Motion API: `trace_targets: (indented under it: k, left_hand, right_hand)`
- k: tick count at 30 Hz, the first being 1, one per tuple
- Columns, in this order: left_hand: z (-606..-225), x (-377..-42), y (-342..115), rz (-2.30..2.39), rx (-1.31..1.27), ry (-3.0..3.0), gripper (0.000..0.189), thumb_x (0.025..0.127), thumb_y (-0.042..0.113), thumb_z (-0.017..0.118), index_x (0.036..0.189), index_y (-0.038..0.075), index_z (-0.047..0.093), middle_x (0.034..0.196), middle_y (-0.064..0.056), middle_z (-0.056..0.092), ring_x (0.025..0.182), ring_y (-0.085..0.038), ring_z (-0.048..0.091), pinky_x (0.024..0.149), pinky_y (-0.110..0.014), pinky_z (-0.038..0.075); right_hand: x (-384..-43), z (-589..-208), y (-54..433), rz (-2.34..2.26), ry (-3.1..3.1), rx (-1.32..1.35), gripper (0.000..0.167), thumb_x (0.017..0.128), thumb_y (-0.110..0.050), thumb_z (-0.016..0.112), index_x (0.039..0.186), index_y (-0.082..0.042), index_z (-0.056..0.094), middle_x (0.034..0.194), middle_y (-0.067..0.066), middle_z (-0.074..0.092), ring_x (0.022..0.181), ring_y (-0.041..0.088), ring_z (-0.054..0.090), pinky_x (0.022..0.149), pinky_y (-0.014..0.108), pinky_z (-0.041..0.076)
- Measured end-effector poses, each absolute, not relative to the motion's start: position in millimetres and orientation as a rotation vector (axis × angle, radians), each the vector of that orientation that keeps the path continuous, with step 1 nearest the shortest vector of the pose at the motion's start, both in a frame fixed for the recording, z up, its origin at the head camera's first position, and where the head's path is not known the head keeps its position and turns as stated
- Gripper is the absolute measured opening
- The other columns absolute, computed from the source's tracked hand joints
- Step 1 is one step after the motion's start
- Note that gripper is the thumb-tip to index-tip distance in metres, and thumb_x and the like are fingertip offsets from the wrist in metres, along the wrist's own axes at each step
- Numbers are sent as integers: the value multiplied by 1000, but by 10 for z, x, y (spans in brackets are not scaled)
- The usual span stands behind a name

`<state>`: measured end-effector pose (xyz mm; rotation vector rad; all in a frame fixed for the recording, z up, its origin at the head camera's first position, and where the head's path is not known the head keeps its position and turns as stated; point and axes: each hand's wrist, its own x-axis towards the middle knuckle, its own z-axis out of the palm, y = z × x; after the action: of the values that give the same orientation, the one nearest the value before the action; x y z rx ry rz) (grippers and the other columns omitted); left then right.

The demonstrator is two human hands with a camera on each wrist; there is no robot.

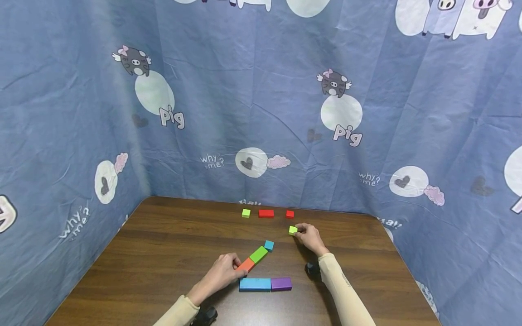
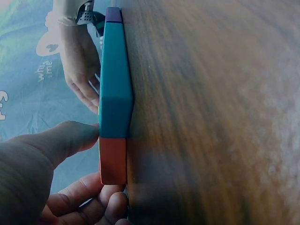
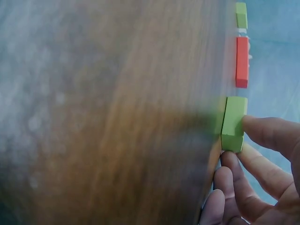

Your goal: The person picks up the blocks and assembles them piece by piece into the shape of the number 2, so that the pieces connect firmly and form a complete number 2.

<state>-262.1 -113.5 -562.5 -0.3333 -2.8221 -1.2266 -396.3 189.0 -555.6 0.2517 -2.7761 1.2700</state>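
Observation:
My left hand (image 1: pixel 222 273) pinches an orange block (image 1: pixel 246 265) between thumb and fingers. That block's far end meets a green block (image 1: pixel 258 255) in a slanting line, with a small blue cube (image 1: pixel 269 246) at the upper end. Just in front, a long blue block (image 1: pixel 254 284) lies end to end with a purple block (image 1: pixel 281 284); in the left wrist view the long blue block (image 2: pixel 115 79) partly covers the orange one. Farther back on the right, my right hand (image 1: pixel 311 238) holds a small yellow-green block (image 3: pixel 234 117) by thumb and fingertips, low at the tabletop.
Along the back of the brown wooden table (image 1: pixel 175 240) lie another yellow-green cube (image 1: pixel 246 213), a red block (image 1: pixel 266 213) and a small red cube (image 1: pixel 290 213). A blue printed cloth (image 1: pixel 261 122) hangs behind the table and down both sides.

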Motion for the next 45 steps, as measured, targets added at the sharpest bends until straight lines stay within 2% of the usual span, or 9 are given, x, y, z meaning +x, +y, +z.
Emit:
trace_targets:
  k: [10,36,45]
  left_hand:
    - [-5615,-2630,-1135,-1223,-321,-2798,25,71,23,81,77,6,62,69,3,58,57,-6,50,47,-20,40]
    - [-5630,-2629,-1143,-1249,-313,-2810,26,72,23,81,78,6,63,69,3,59,57,-6,51,48,-21,40]
    - [-5618,-2620,-1143,-1242,-324,-2814,26,73,23,81,79,6,62,69,3,59,58,-6,51,48,-20,41]
  right_hand:
    - [-3955,-5541,1897,1259,-2778,281,27,84,-8,69,111,-2,68,92,8,69,75,12,59,67,27,46]
    - [-3917,-5567,1854,1362,-2755,333,25,82,-8,72,106,-2,69,89,7,69,64,9,55,57,24,45]
    - [-3902,-5563,1805,1362,-2753,351,22,82,-7,72,103,-2,70,82,4,68,62,8,55,55,24,46]
